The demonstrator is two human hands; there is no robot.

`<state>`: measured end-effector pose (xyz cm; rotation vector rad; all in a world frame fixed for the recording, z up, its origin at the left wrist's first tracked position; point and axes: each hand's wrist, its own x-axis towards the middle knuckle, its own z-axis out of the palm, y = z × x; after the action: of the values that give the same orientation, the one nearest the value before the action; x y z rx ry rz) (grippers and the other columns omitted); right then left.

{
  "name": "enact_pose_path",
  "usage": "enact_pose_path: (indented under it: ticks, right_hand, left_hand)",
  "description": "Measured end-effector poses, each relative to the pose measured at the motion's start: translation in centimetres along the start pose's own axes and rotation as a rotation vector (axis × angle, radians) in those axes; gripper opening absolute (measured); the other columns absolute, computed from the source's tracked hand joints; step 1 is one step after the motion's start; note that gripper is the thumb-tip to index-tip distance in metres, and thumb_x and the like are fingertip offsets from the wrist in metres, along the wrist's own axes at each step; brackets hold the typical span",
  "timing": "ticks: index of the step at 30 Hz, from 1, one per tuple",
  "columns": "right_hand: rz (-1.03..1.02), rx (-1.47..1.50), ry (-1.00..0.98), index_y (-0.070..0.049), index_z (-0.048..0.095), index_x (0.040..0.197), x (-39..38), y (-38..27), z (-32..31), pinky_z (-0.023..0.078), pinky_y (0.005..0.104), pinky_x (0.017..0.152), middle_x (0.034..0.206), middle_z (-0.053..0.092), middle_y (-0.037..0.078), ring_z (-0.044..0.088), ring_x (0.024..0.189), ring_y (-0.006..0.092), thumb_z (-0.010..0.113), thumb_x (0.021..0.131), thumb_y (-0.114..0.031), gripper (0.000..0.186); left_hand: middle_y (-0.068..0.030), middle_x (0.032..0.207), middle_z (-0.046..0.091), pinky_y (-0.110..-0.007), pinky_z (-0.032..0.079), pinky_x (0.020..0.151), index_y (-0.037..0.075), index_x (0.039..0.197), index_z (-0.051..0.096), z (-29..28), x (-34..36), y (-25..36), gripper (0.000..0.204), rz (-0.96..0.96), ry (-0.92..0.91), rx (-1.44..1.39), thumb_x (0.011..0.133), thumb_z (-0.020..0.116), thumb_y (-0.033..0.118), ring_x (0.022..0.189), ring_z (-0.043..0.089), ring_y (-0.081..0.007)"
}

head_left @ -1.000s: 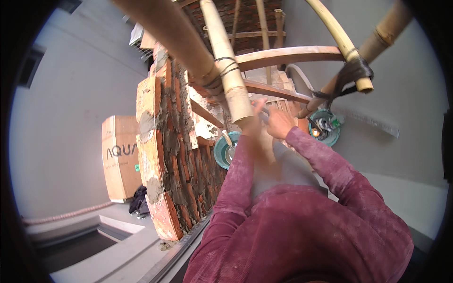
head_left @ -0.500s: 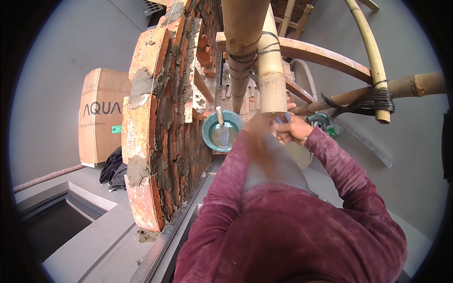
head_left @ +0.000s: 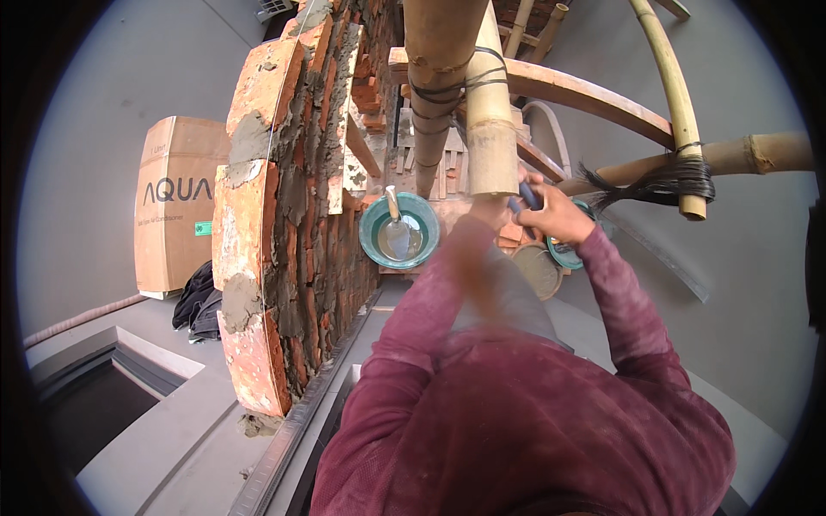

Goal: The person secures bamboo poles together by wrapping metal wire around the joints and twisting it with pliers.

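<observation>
My right hand [head_left: 559, 217] is closed on a tool with two dark blue handles [head_left: 531, 197], pliers-like in form. The handles stand apart, and the tool's head is hidden. Just left of it, my left hand [head_left: 488, 211] is partly behind the cut end of a bamboo pole [head_left: 493, 159] and smeared, so its fingers do not show. Both hands are close together below that pole end. To their left, a green basin [head_left: 368, 245] holds greyish water and a trowel [head_left: 396, 230] with a pale handle, propped against the rim.
At left runs a brick wall [head_left: 249, 357] with wet mortar and a taut string. Bamboo poles and a curved wooden plank [head_left: 594, 99] cross ahead, tied with black cord [head_left: 662, 182]. A round container of grey mortar [head_left: 538, 271] sits below my right arm. A cardboard box [head_left: 176, 245] stands beyond the wall.
My right hand has risen slightly and moved right, and two separated blue handles now show in it. The left hand has slipped further behind the pole end. The view has shifted a little.
</observation>
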<state>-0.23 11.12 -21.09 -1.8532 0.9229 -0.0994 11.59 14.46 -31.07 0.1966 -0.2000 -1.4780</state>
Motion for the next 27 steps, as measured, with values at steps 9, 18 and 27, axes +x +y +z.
enact_pose_path:
  ticks: [9, 18, 27]
  right_hand:
    - [0.039, -0.574, 0.225, 0.004, 0.048, 0.1, 0.8, 0.1, 1.0, 0.048, 0.052, 0.076, 0.091, 0.063, 0.028, 0.061, 0.087, 0.0459, 0.062, 0.079, -0.018, 0.033]
    - [0.407, 1.19, -0.843, -0.005, 0.049, 0.1, 2.5, 4.7, 0.5, 0.029, 0.021, 0.05, 0.07, 0.039, -0.002, 0.036, 0.058, 0.0059, 0.064, 0.088, -0.02, 0.024]
    - [0.404, 0.691, -0.655, 0.002, 0.05, 0.108, 3.7, 6.4, -0.4, 0.053, 0.0394, 0.073, 0.1, 0.064, 0.022, 0.066, 0.092, 0.0294, 0.068, 0.084, -0.024, 0.039]
  left_hand:
    - [-0.0012, 0.087, 0.055, -0.035, 0.051, 0.086, 0.009, 0.097, 0.049, 1.9, 0.8, -0.2, 0.014, 0.189, 0.122, 0.417, 0.093, 0.06, 0.018, 0.081, 0.057, -0.0126]
    - [-0.0218, 0.133, 0.05, -0.039, 0.039, 0.107, -0.003, 0.132, 0.038, -2.0, -0.5, 2.0, 0.077, -0.304, -0.308, -0.055, 0.08, 0.071, 0.043, 0.129, 0.045, -0.0307]
    - [0.0014, 0.074, 0.042, -0.035, 0.047, 0.079, 0.011, 0.086, 0.045, -1.8, -0.2, 0.1, 0.024, -0.009, 0.013, 0.192, 0.094, 0.057, 0.03, 0.08, 0.05, -0.0165]
